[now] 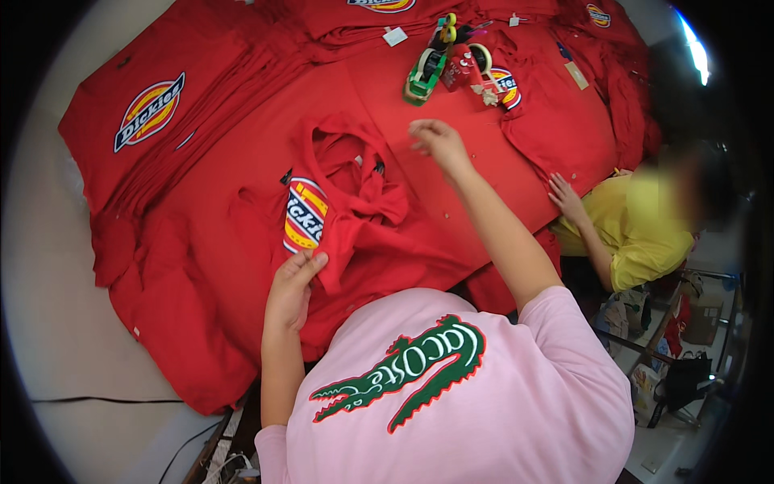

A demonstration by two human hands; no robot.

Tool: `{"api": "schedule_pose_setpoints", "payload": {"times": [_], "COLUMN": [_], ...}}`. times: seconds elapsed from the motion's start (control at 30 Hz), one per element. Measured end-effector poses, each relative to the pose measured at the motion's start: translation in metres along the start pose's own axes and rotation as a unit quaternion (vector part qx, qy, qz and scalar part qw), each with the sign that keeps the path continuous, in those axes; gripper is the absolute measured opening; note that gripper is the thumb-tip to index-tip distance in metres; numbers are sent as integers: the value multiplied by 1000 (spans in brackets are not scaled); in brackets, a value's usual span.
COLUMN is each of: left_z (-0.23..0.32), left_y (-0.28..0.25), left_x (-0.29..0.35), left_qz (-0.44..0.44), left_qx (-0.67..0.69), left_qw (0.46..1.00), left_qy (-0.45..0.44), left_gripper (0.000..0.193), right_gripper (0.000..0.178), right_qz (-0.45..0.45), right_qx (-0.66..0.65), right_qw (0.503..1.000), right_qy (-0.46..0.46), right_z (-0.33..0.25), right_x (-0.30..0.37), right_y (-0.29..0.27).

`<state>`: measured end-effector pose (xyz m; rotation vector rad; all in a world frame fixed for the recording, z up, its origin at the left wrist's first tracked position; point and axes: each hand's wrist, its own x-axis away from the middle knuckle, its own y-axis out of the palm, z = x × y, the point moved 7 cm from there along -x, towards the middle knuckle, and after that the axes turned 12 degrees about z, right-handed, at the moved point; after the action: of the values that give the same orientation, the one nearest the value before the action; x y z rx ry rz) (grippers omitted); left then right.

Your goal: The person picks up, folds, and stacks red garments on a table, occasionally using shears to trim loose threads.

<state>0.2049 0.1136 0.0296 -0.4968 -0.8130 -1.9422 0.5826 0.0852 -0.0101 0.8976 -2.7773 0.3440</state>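
My left hand (294,290) pinches the edge of a red sweatshirt (379,230) between thumb and fingers, just below a yellow, red and blue printed logo patch. The sweatshirt lies crumpled in front of me, its neck opening facing up and a small pale label inside. Raised off to the right of the garment, apart from it, is my right hand (442,149). Its fingers are bent toward the thumb; whether something thin is between them is too small to tell. Beyond that hand stand a green tape dispenser (423,78) and a red tape dispenser (482,73).
Stacked red garments (218,89) with similar logos cover the left and far sides of the red-covered table (330,105). Yellow-handled scissors (448,28) rest by the dispensers. At the right, a person in a yellow shirt (637,222) has a hand on the table. A shelf with bags stands lower right.
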Motion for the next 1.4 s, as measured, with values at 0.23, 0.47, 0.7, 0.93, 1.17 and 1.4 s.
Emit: {"api": "schedule_pose_setpoints", "payload": {"times": [0.23,0.47,0.7,0.93,1.17,1.4], "left_z": [-16,1,8,17,27,29], "left_y": [15,7,8,18,13,2], "left_x": [-4,-13,-23,-24,-21,-31], "left_qz": [-57,-17,-12,41,105,124], "left_qx": [-18,16,42,71,75,44], "left_qw": [998,999,998,995,990,990], "left_qy": [-32,35,34,52,61,51], "left_gripper": [27,26,24,22,25,30], "right_gripper": [28,31,26,32,52,43], "right_qz": [448,298,190,261,254,225], "right_qx": [100,252,316,340,315,232], "right_qw": [870,915,913,883,888,911], "right_qy": [-182,-106,-174,-189,-220,-255], "right_z": [26,-10,-21,-49,-42,-12], "right_x": [-183,-198,-217,-180,-184,-191], "right_y": [-198,-220,-222,-213,-213,-233]}}
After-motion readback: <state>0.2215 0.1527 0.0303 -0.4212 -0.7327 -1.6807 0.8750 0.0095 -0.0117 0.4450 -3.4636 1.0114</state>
